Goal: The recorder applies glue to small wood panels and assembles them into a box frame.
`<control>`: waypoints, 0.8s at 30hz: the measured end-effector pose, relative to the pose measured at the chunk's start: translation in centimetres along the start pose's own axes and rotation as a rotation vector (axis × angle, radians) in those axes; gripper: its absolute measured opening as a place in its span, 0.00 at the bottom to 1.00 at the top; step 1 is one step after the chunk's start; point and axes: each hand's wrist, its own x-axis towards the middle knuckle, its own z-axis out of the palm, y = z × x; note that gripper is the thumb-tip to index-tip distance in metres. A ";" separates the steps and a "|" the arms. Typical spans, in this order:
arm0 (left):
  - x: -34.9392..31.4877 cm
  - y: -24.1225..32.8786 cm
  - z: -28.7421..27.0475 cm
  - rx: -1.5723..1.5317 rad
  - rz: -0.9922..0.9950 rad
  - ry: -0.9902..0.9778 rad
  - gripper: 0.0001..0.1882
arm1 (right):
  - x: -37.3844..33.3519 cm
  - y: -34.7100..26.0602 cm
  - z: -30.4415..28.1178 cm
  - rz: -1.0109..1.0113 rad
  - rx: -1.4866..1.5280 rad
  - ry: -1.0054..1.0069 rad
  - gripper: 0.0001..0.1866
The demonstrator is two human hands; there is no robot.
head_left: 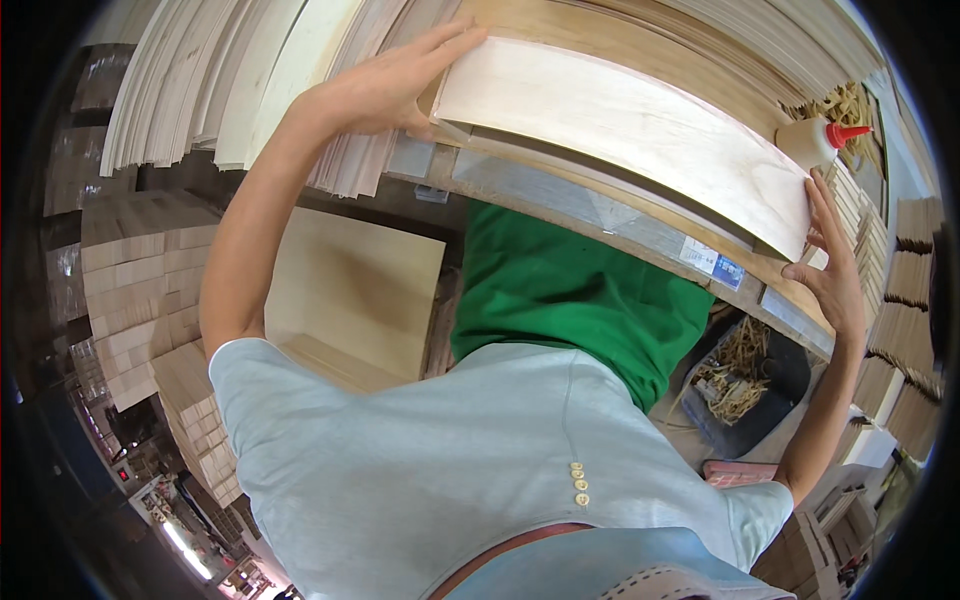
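A long, pale wooden box frame rests on the workbench before me, its broad smooth face turned up and a dark hollow showing along its near side. My left hand grips the left end, fingers over the far corner and thumb at the near one. At the opposite end, my right hand has its fingers against the edge and its thumb bent below. Just beyond that right end lies a white glue bottle with a red nozzle tip.
Thin wooden strips are stacked at the left of the bench. Beneath them stand a pale panel and piled wood blocks. A dark bin of shavings sits below at right. Bundled boards line the right side.
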 end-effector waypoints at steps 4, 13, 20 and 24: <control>0.1 0.1 0.2 -0.010 -0.015 -0.008 0.56 | 0.0 0.0 0.0 0.002 0.021 0.000 0.61; 0.0 0.3 0.6 -0.116 -0.006 0.019 0.51 | 0.0 -0.5 -0.4 -0.017 0.073 -0.028 0.59; -0.3 0.1 1.1 -0.095 0.038 0.036 0.52 | -0.1 -1.0 -0.5 -0.050 0.075 -0.078 0.61; -0.3 0.3 1.0 -0.110 -0.006 0.022 0.53 | 0.1 -1.0 -0.5 -0.027 0.016 -0.090 0.62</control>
